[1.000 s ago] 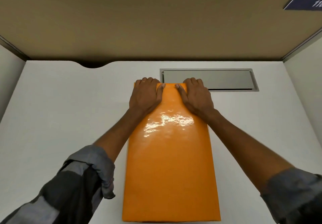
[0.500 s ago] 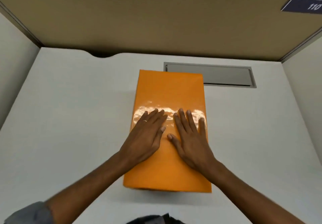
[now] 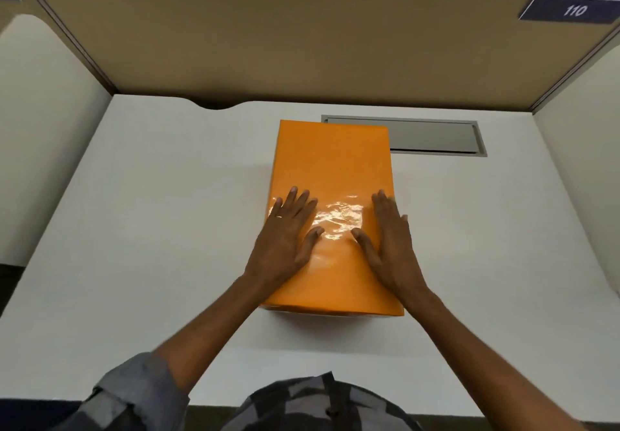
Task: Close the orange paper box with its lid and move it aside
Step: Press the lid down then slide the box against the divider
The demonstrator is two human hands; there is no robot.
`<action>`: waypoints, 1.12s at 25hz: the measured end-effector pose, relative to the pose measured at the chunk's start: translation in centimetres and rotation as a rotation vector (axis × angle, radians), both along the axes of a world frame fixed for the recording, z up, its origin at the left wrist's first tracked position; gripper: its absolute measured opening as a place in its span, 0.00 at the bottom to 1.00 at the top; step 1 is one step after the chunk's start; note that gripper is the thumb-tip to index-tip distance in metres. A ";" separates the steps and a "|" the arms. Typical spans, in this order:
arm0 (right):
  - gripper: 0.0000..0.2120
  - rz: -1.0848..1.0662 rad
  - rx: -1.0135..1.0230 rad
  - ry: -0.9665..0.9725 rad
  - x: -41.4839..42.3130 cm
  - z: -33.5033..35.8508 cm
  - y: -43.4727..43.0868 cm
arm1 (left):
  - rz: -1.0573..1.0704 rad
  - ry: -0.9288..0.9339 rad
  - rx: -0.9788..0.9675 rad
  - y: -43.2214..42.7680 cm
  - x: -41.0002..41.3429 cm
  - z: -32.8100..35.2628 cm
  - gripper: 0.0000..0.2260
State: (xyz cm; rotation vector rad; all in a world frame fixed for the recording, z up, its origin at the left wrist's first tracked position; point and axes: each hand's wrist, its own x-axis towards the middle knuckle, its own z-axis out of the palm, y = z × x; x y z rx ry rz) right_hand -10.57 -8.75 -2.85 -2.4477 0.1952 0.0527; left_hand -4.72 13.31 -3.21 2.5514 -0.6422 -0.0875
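Tan partition panels [image 3: 302,38] wall in the booth on the far side, with pale dividers to either side and a dark plate reading 110 [image 3: 574,10] at the upper right. Below them spreads the white tabletop [image 3: 151,229], a rounded notch cut into its far edge and a grey metal hatch [image 3: 436,137] set flush into it, right of centre.

On the tabletop, near the middle, sits the orange box [image 3: 332,169], long side running away from the person, its glossy lid [image 3: 335,279] seated on top and catching the ceiling light. The far right corner of the box overlaps the near left end of the hatch.

Both forearms reach in from below, sleeves rolled up. The left hand [image 3: 285,239] lies flat on the lid near its left edge, fingers [image 3: 295,202] straight and close together, thumb out toward the middle; a ring shows on one finger. The right hand [image 3: 391,239] lies flat near the right edge, fingers stretched forward, the little finger hanging just past the lid's side. Neither hand grips anything; both palms press down.
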 end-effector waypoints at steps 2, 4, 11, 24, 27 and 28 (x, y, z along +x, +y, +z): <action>0.38 -0.211 0.251 0.062 -4.1 0.3 -0.8 | 0.216 0.107 -0.169 1.2 -2.5 0.5 0.29; 0.40 -0.327 0.379 0.206 -8.3 0.3 -1.1 | 0.432 0.283 -0.263 2.9 -5.6 0.4 0.34; 0.22 -0.289 0.687 0.250 -11.9 -0.1 -1.0 | 0.560 0.548 -0.529 5.4 -10.2 1.0 0.22; 0.19 -0.227 0.751 0.201 -11.4 0.9 -1.3 | 0.658 0.590 -0.667 6.7 -9.4 2.8 0.25; 0.20 -0.209 0.768 0.172 -9.9 2.5 0.9 | 0.685 0.544 -0.708 9.6 -8.5 4.3 0.26; 0.20 -0.201 0.779 0.157 -9.1 2.9 2.1 | 0.685 0.532 -0.713 10.9 -7.8 4.8 0.27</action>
